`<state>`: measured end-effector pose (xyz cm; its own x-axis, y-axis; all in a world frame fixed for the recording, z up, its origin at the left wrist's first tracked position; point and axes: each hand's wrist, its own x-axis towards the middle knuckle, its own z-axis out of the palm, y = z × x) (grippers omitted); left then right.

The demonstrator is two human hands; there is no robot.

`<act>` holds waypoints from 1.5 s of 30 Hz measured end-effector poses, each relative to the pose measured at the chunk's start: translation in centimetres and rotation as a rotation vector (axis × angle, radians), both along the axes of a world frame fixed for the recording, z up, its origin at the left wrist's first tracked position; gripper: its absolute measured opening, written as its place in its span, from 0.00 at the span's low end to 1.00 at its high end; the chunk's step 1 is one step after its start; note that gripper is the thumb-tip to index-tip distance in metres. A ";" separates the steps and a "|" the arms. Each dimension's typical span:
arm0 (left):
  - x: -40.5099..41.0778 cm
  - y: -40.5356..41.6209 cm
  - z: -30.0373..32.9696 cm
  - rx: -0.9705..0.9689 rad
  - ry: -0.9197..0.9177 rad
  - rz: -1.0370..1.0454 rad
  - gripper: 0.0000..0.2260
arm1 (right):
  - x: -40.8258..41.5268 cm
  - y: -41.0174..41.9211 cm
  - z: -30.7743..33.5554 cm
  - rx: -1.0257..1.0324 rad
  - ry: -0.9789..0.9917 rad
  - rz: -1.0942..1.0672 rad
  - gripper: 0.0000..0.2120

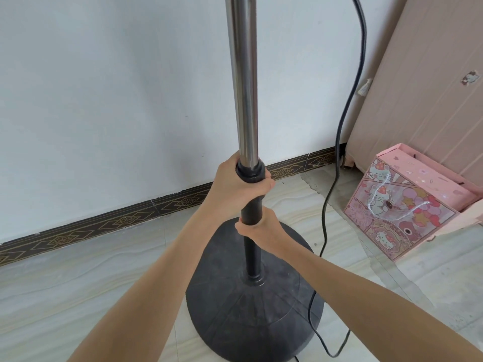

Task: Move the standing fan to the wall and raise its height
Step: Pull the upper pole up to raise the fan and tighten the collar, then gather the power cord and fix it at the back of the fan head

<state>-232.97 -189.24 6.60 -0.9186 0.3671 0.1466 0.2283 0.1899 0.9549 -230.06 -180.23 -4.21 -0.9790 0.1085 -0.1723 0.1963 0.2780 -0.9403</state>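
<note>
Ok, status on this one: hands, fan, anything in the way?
Left hand gripping height collar. Right hand gripping black lower tube. Fan base near wall. Cord trails right of base.

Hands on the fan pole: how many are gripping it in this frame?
2. The left hand wraps the black collar where the chrome tube enters; the right hand grips the black lower pole just beneath it, above the base.
</note>
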 end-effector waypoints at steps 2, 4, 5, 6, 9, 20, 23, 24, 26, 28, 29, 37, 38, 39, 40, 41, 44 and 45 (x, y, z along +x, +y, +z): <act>0.0 0.3 0.0 -0.008 0.033 0.052 0.12 | -0.3 0.2 0.0 -0.018 0.008 -0.007 0.09; -0.3 0.6 0.1 -0.013 0.038 0.108 0.13 | -1.0 0.5 0.2 -0.030 0.005 0.008 0.10; -0.5 0.7 0.1 -0.019 0.034 0.125 0.14 | -1.4 0.7 0.3 -0.029 0.001 0.019 0.10; -0.8 0.7 0.1 -0.022 0.027 0.138 0.14 | -1.9 0.7 0.3 -0.026 -0.001 0.030 0.10; -2.2 0.6 0.0 -0.010 0.011 0.172 0.14 | -3.4 0.7 0.0 -0.042 0.010 0.056 0.09; -3.3 1.5 -1.4 0.023 0.005 0.277 0.14 | -2.4 3.1 -0.9 0.139 -0.088 0.250 0.32; -3.1 1.5 -1.3 -0.019 -0.048 0.291 0.15 | -0.7 4.5 0.0 0.245 -0.124 0.197 0.26; -2.9 1.4 -1.1 -0.044 -0.073 0.300 0.15 | 0.1 5.1 0.7 0.309 -0.149 0.208 0.26; -2.3 1.4 -0.2 -0.106 -0.125 0.320 0.16 | 2.2 6.6 2.1 0.615 -0.225 0.291 0.25; -1.7 1.2 0.5 -0.151 -0.156 0.342 0.16 | 5.0 8.3 2.5 1.102 -0.398 0.507 0.25; -1.5 1.1 0.8 -0.170 -0.168 0.356 0.17 | 6.6 9.3 2.6 1.279 -0.543 0.626 0.25; 0.8 2.6 2.4 -0.288 -0.403 0.479 0.33 | 15.2 15.0 6.7 1.216 -0.772 0.713 0.15; 1.7 2.9 2.7 -0.325 -0.504 0.492 0.39 | 15.0 14.9 8.0 1.151 -0.758 0.647 0.13; 2.9 3.1 2.8 -0.373 -0.592 0.487 0.40 | 14.9 15.1 9.1 1.107 -0.741 0.601 0.11; 4.2 3.2 2.8 -0.424 -0.655 0.447 0.38 | 14.8 15.4 10.3 1.079 -0.730 0.576 0.08; 5.7 3.3 2.9 -0.481 -0.703 0.367 0.34 | 15.0 15.8 11.4 1.069 -0.732 0.568 0.07; 9.5 3.7 3.7 -0.596 -0.773 0.067 0.28 | 16.5 17.0 14.6 1.087 -0.766 0.547 0.06; 10.5 4.1 4.3 -0.626 -0.777 -0.015 0.27 | 17.2 17.2 16.0 1.110 -0.764 0.557 0.05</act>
<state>-222.45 -185.18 10.94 -0.6722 0.1847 -0.7170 -0.4110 0.7124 0.5688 -212.89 -163.06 11.80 -0.6478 0.1748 -0.7415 0.1659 0.9823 0.0866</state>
